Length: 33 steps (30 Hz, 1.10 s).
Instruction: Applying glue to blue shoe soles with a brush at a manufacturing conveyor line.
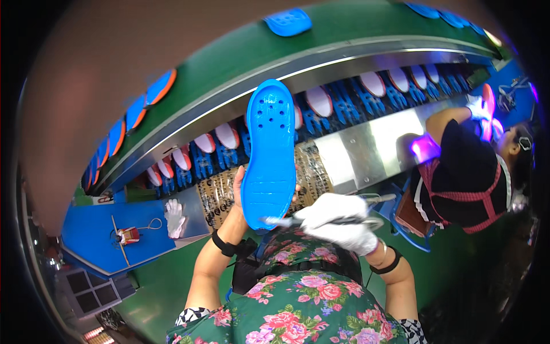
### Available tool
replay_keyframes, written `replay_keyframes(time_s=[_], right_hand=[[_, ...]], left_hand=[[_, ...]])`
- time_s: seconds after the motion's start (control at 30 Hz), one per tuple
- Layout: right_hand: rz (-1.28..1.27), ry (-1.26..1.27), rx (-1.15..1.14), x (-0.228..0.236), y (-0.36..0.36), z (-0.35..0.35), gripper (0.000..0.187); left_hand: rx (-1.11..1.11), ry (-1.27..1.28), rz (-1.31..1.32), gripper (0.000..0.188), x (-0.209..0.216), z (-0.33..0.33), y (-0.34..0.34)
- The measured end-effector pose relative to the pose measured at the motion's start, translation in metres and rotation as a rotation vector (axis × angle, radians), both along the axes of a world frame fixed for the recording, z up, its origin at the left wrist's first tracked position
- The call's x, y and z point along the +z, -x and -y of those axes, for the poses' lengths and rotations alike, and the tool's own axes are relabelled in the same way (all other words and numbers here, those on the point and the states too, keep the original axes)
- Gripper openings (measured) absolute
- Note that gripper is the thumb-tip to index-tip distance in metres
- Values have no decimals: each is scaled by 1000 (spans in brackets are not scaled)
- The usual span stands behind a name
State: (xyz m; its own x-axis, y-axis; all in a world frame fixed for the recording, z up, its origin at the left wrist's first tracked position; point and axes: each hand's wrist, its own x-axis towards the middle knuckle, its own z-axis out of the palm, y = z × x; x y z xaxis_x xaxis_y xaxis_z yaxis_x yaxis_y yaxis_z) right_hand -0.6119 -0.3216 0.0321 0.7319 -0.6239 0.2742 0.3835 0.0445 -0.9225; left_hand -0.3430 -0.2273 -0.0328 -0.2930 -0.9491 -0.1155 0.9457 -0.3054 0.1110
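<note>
My left hand [238, 186] is bare and holds a blue shoe sole [269, 160] upright in front of me. Its fingers wrap round behind, with the tips showing at the sole's right edge. Several small holes dot the sole's upper part, and shallow lines cross its lower part. A white glove covers my right hand [341, 221], which is closed round a slim brush-like tool [286, 221]. The tool's pale tip lies over the lower end of the sole; whether it touches, I cannot tell.
Beyond the sole runs a rack [344, 106] of blue holders with pale-topped shoe parts. A green conveyor [223, 63] behind it carries blue soles [288, 23]. On the left, a white glove [174, 218] lies beside a blue table [91, 229]. Another person [464, 172] works at right.
</note>
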Motion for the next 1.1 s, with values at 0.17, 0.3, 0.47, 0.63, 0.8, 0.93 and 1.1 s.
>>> replay_keyframes(time_s=[0.17,0.3,0.47,0.63,0.8,0.93,1.1], right_hand=[[218,-503,-73,-3,15,23,16],[233,-569,-290,-15,16,24,18],[146,-638,-304,-53,-6,20,22],[-1,-637,-260,-78,-14,2,19],[-45,-637,-256,-90,-5,-7,23],[-13,-685,-284,-99,0,-2,24],[49,-713,-318,-102,5,6,24]], left_hand=[[139,201,149,145,40,8,-7],[126,468,415,147,86,41,-44],[524,325,149,128,107,118,-105],[796,274,56,123,90,147,-130],[840,187,260,113,87,159,-92],[858,29,1298,76,95,228,-61],[943,192,2340,66,98,302,-52]])
